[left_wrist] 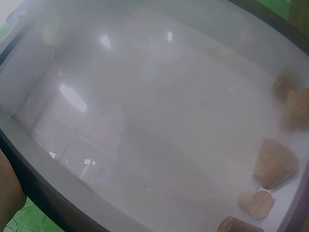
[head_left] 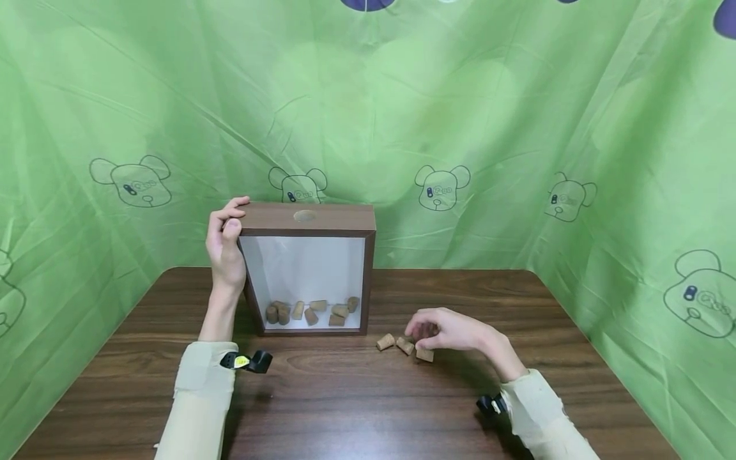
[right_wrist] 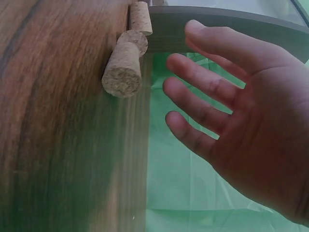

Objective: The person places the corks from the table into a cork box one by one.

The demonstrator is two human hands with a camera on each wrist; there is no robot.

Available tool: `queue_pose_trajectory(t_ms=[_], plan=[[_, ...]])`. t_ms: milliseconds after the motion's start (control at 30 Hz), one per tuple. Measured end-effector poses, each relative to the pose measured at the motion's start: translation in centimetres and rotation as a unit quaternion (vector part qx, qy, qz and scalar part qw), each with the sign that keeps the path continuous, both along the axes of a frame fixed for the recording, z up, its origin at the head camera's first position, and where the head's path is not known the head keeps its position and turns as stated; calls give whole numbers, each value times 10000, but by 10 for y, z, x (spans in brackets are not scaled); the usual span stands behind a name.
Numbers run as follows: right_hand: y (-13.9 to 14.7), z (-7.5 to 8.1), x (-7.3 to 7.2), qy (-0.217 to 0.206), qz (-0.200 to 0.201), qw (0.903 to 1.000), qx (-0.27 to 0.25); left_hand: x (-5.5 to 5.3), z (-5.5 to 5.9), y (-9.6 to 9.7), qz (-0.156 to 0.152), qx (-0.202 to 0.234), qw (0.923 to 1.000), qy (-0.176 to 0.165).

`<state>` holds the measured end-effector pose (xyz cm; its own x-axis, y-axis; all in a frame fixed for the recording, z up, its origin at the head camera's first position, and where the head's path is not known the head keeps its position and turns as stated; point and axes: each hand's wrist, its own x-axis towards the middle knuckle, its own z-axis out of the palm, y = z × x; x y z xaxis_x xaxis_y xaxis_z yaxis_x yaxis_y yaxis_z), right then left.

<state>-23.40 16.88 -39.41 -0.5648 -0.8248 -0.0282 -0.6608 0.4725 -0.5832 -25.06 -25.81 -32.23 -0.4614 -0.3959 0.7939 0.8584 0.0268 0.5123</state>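
A brown shadow box frame (head_left: 307,220) with a clear front and a round hole in its top stands upright on the table. Several corks (head_left: 311,317) lie along its bottom inside; some corks (left_wrist: 275,164) show through the front in the left wrist view. My left hand (head_left: 226,246) grips the upper left corner of the frame, thumb toward the front. Three loose corks (head_left: 385,342) lie on the table to the right of the frame. Over the rightmost cork (right_wrist: 123,71) hovers my right hand (right_wrist: 251,111), its fingers spread and loosely bent, holding nothing.
The brown wood-grain table (head_left: 322,409) carries everything. Behind it and along the sides hangs a green curtain (head_left: 489,128) printed with bear faces. Black wrist cameras (head_left: 247,362) are strapped over both light sleeves.
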Motion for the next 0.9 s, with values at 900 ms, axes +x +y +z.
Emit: queue_pose_trajectory(t_ms=[900], plan=[[12, -19, -10, -977, -105, 9947, 287, 25, 21, 15, 53, -45, 10000, -40]])
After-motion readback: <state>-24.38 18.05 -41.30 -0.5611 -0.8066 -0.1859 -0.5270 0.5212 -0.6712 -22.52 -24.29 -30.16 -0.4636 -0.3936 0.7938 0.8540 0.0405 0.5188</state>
